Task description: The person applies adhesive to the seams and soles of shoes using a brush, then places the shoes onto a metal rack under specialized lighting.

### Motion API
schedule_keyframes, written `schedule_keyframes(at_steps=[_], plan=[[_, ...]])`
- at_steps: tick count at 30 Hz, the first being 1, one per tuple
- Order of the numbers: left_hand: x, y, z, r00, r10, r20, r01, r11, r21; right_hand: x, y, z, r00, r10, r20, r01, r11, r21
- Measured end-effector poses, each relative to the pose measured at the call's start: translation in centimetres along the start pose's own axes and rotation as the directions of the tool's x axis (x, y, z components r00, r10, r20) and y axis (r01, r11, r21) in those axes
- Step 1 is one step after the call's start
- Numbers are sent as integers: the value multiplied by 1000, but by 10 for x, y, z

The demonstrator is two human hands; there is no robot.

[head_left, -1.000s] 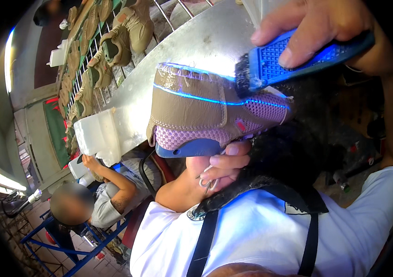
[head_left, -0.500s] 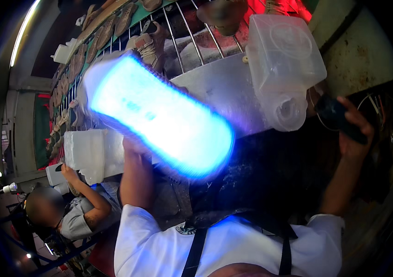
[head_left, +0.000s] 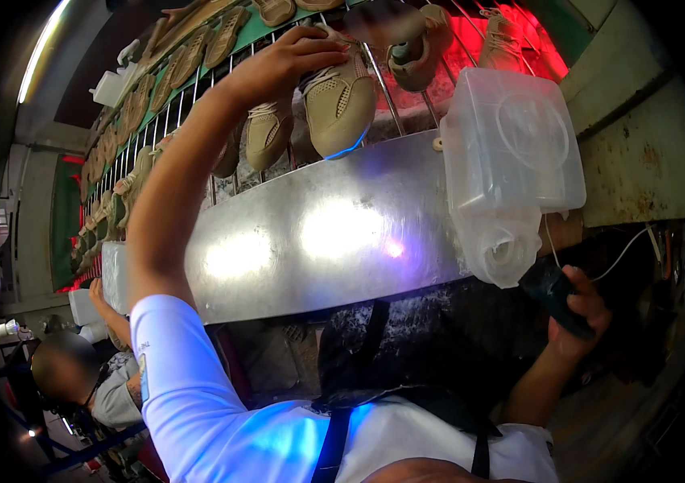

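My left arm stretches up to the wire rack, and my left hand point(head_left: 288, 63) is closed over the collar of a beige knit shoe point(head_left: 341, 105). The shoe lies toe toward me on the rack's bars, with a thin blue glow along its toe edge. Low on the right, my right hand point(head_left: 582, 315) grips a dark hand-held device point(head_left: 556, 302), whose kind I cannot make out. A pale cord point(head_left: 552, 241) runs close to it.
A metal shelf point(head_left: 278, 233) fronts the rack. A translucent plastic container point(head_left: 511, 145) stands at its right end. Further beige shoes point(head_left: 268, 133) and loose soles point(head_left: 226, 36) line the rack, red light glowing behind. Another person point(head_left: 113, 394) works at lower left.
My left hand has carried the shoe from in front of me up and away to the rack; its brightly blue-lit sole no longer faces me. My right hand has moved lower and slightly left.
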State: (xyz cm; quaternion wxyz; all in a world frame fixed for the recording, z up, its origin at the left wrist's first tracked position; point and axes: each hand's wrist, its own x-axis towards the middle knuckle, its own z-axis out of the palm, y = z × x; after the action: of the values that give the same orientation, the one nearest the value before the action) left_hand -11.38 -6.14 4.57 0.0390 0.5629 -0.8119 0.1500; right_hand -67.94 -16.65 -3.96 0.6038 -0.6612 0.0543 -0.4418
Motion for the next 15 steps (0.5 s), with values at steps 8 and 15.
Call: schedule_keyframes(at_steps=[8, 15], plan=[[31, -47, 75, 926, 274, 260, -342, 900, 271, -2, 6, 5, 999, -34, 0, 34, 997, -70], [15, -26, 70, 975, 40, 219, -147, 856, 497, 6, 10, 5, 998, -46, 37, 48, 998, -35]])
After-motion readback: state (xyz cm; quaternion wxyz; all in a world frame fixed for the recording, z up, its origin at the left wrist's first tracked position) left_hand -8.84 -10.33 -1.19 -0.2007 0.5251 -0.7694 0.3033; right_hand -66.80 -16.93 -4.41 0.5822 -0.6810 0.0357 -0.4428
